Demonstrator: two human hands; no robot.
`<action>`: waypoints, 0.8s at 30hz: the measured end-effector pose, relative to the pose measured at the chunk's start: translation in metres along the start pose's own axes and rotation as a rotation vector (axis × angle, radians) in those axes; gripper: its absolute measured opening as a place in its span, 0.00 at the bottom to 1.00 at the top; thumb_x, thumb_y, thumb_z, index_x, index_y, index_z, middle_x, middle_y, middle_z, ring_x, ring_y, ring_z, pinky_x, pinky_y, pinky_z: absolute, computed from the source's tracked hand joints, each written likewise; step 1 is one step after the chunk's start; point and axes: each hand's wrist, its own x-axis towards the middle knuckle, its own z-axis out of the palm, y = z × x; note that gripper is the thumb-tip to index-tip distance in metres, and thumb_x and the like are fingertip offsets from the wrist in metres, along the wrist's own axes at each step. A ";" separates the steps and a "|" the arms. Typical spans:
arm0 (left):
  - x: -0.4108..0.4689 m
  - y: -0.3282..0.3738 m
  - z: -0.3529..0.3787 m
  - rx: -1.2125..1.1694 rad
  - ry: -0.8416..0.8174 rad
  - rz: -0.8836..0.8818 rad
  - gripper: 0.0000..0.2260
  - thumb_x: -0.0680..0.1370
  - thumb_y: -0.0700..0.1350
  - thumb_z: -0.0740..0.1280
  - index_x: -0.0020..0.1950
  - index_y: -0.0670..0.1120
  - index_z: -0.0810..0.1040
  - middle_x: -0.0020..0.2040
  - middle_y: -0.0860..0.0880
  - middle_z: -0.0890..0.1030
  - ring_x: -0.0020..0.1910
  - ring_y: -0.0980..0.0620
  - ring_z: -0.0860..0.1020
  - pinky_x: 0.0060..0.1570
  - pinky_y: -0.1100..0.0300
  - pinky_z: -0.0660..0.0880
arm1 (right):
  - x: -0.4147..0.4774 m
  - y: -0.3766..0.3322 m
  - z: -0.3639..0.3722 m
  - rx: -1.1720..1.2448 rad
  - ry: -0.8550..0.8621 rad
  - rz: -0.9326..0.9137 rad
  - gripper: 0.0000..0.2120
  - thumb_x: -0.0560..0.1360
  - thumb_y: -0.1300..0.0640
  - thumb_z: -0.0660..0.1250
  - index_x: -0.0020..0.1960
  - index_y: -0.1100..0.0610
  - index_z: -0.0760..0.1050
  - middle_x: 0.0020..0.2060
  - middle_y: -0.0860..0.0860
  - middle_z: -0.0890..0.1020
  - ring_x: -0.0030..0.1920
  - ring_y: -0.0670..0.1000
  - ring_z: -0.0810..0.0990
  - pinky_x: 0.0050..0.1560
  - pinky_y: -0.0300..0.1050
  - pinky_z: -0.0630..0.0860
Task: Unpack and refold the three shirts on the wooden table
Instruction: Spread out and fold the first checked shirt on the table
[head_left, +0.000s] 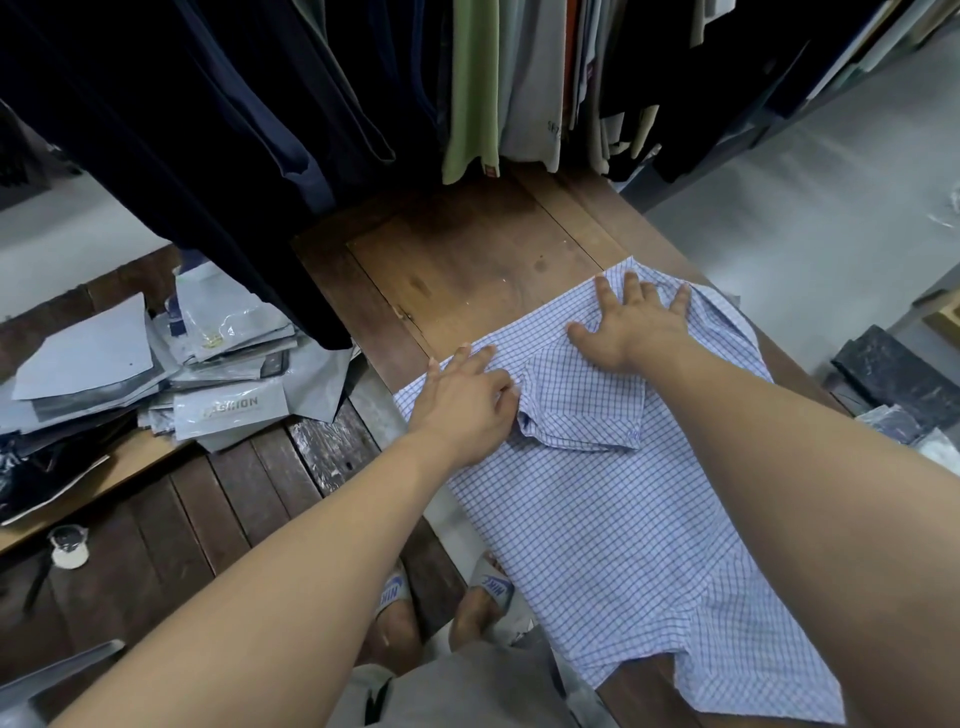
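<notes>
A white shirt with a blue check (623, 519) lies spread on the wooden table (467, 260), its tail hanging over the near edge. One short sleeve is folded in over the body. My left hand (462, 400) rests on the shirt's left edge, and its thumb and fingers pinch the fabric where the folded sleeve begins. My right hand (634, 327) lies flat on the far end of the shirt with fingers spread, pressing the cloth down. Only this one shirt is in view on the table.
Dark and light garments (260, 130) hang on a rail above the table's far end. A heap of grey plastic packaging bags (171, 374) lies on a lower wooden bench at the left. Dark packed items (904, 379) sit at the right. My sandalled feet (441, 597) stand below.
</notes>
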 end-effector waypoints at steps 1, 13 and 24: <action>0.000 0.000 -0.001 -0.017 0.003 -0.005 0.18 0.85 0.54 0.53 0.59 0.49 0.81 0.81 0.47 0.59 0.81 0.47 0.51 0.78 0.39 0.47 | 0.000 0.000 -0.001 0.002 -0.008 0.007 0.40 0.78 0.29 0.44 0.82 0.49 0.37 0.81 0.57 0.42 0.81 0.60 0.45 0.74 0.73 0.36; -0.012 -0.032 -0.009 0.041 0.217 -0.217 0.21 0.74 0.63 0.70 0.63 0.58 0.75 0.72 0.50 0.66 0.73 0.45 0.58 0.73 0.45 0.55 | -0.018 -0.018 0.001 0.015 0.387 -0.070 0.30 0.78 0.36 0.58 0.72 0.55 0.69 0.66 0.58 0.72 0.67 0.61 0.69 0.66 0.60 0.67; -0.040 -0.077 0.010 -0.809 0.330 -0.633 0.04 0.81 0.47 0.59 0.55 0.49 0.66 0.47 0.46 0.76 0.42 0.44 0.75 0.38 0.52 0.72 | -0.062 -0.046 0.032 0.130 0.383 -0.240 0.38 0.75 0.27 0.54 0.76 0.49 0.65 0.69 0.56 0.71 0.67 0.60 0.69 0.65 0.59 0.68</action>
